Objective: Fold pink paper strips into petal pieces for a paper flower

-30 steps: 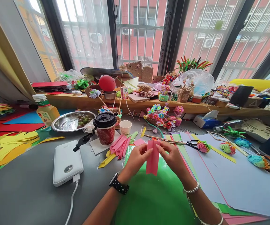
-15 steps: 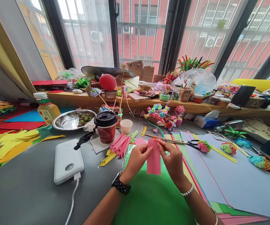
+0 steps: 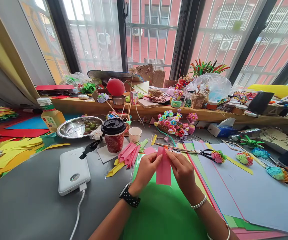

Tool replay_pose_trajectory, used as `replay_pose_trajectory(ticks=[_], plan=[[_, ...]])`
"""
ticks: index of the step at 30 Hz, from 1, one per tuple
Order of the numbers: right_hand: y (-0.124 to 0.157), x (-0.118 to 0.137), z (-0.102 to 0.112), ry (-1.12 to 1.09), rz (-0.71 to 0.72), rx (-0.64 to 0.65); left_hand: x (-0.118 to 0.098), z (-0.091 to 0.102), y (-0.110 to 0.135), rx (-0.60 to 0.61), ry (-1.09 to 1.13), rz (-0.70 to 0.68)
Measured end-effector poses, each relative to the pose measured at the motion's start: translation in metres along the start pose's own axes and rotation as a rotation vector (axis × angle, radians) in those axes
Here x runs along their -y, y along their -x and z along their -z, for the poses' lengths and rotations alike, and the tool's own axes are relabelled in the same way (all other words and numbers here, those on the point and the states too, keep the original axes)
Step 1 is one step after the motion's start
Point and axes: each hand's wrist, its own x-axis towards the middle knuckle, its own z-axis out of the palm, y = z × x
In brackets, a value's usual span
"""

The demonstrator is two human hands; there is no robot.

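Left hand (image 3: 145,170): thumb and fingers pinching a pink paper strip (image 3: 163,175) at its left edge; black watch (image 3: 130,196) on the wrist.
Right hand (image 3: 183,170): fingertips closed on the strip near its top right corner; beaded bracelet (image 3: 198,202).
Strip's place: upright between both hands, over the far part of a green sheet (image 3: 163,213).
Power bank: white power bank (image 3: 71,166) on the grey desk (image 3: 29,206), left of the sheet.
Folded pink strips (image 3: 129,156): heaped by the sheet's far left corner.
Cups: lidded red cup (image 3: 114,141), white paper cup (image 3: 135,135) just beside it.
Metal plate (image 3: 67,130): toward the desk's far edge, holding green fruit (image 3: 91,126).
Ledge: wooden ledge (image 3: 84,107) beyond that edge; red balloon (image 3: 115,87) above it.
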Motion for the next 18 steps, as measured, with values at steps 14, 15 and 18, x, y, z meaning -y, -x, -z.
replay_pose_trajectory(ticks=[14, 15, 18], plan=[[-0.0042, 0.0008, 0.0017, 0.039, 0.077, 0.056, -0.0009, 0.0027, -0.0009, -0.023, 0.090, 0.009], [-0.0047, 0.0012, 0.0020, 0.040, 0.078, 0.069, -0.0010, 0.0028, -0.0009, -0.029, 0.098, 0.011], [-0.0055, 0.0021, 0.0031, 0.043, 0.079, 0.104, -0.0005, 0.0030, -0.0009, -0.048, 0.105, 0.019]])
